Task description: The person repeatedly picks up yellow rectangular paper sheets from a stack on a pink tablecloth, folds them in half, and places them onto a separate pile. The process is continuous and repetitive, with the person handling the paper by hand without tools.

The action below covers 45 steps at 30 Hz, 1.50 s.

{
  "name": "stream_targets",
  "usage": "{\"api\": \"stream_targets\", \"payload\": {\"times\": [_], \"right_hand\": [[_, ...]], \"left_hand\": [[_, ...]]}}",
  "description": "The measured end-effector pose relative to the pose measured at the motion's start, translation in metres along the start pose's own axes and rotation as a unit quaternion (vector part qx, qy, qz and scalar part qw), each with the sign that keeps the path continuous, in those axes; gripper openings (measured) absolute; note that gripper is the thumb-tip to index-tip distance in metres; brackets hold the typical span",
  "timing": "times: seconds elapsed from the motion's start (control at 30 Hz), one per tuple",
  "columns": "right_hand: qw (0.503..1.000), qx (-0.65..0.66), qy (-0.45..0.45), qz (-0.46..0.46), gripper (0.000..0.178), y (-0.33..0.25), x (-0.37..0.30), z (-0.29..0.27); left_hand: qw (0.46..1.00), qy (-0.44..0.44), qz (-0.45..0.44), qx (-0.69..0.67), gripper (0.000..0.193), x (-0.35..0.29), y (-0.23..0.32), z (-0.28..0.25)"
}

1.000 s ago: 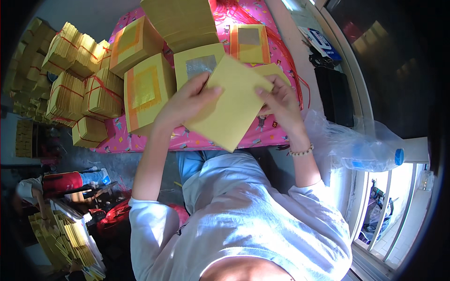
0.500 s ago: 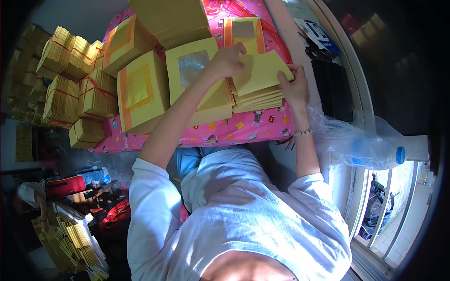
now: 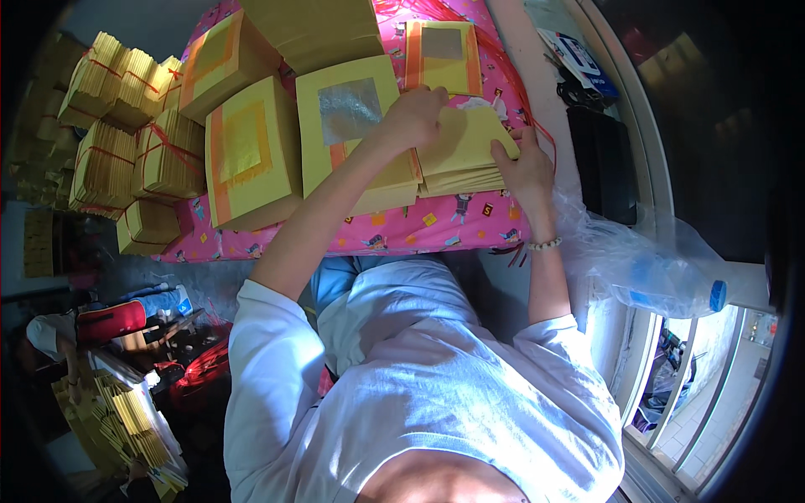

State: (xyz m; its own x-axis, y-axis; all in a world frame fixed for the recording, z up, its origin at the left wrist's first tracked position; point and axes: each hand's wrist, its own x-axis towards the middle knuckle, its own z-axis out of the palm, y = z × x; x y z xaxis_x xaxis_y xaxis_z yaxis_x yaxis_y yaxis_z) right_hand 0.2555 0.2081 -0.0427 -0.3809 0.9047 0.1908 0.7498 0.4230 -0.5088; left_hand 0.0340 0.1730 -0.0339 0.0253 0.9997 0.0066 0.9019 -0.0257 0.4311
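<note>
A low stack of plain yellow paper sheets (image 3: 463,144) lies near the front right of the pink table cover. My left hand (image 3: 417,116) has its fingers curled over the stack's far left edge. At its right edge is my right hand (image 3: 528,168), thumb on top and fingers round the side. The near edges of the sheets show as uneven layers. Directly to the left stands a thick block of yellow paper with a silver square (image 3: 350,109), partly hidden behind my left forearm. A thinner pile with a silver square (image 3: 443,44) lies beyond my hands.
More yellow paper blocks (image 3: 243,155) with gold squares stand to the left. Bundles tied with red string (image 3: 169,159) are stacked farther left. On the right are a clear plastic bag (image 3: 620,260) and a barred window (image 3: 708,377). Another person (image 3: 52,335) works at lower left.
The lifted upper sheets have come down, and the stack is flatter and more closely packed. Both hands stay at its edges. The whole view has shifted slightly.
</note>
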Motion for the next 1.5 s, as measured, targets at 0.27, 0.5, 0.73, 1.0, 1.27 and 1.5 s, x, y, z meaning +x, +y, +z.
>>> {"api": "stream_targets", "payload": {"times": [0.27, 0.5, 0.73, 1.0, 1.27, 1.5], "right_hand": [[0.974, -0.088, 0.080, -0.190, 0.045, -0.032, -0.008, -0.006], [0.980, -0.095, -0.012, -0.174, 0.049, -0.009, -0.025, 0.041], [0.977, -0.097, -0.003, -0.187, 0.044, -0.011, -0.014, 0.033], [0.970, -0.076, 0.020, -0.229, 0.029, -0.042, 0.003, 0.005], [0.924, 0.121, -0.022, -0.361, 0.014, -0.150, -0.003, -0.009], [0.811, 0.077, -0.169, -0.555, 0.021, -0.233, -0.007, 0.058]], "left_hand": [[0.997, -0.023, -0.023, 0.069, 0.045, -0.001, 0.009, 0.011], [0.987, 0.067, 0.004, 0.147, 0.049, -0.006, 0.015, 0.020], [0.992, 0.120, 0.026, 0.037, 0.040, -0.021, 0.018, 0.008], [0.946, 0.272, 0.045, -0.169, 0.027, -0.141, 0.016, -0.045], [0.912, 0.384, -0.133, -0.064, 0.032, -0.264, -0.040, -0.050], [0.898, 0.381, -0.218, 0.029, 0.044, -0.311, -0.082, -0.053]]}}
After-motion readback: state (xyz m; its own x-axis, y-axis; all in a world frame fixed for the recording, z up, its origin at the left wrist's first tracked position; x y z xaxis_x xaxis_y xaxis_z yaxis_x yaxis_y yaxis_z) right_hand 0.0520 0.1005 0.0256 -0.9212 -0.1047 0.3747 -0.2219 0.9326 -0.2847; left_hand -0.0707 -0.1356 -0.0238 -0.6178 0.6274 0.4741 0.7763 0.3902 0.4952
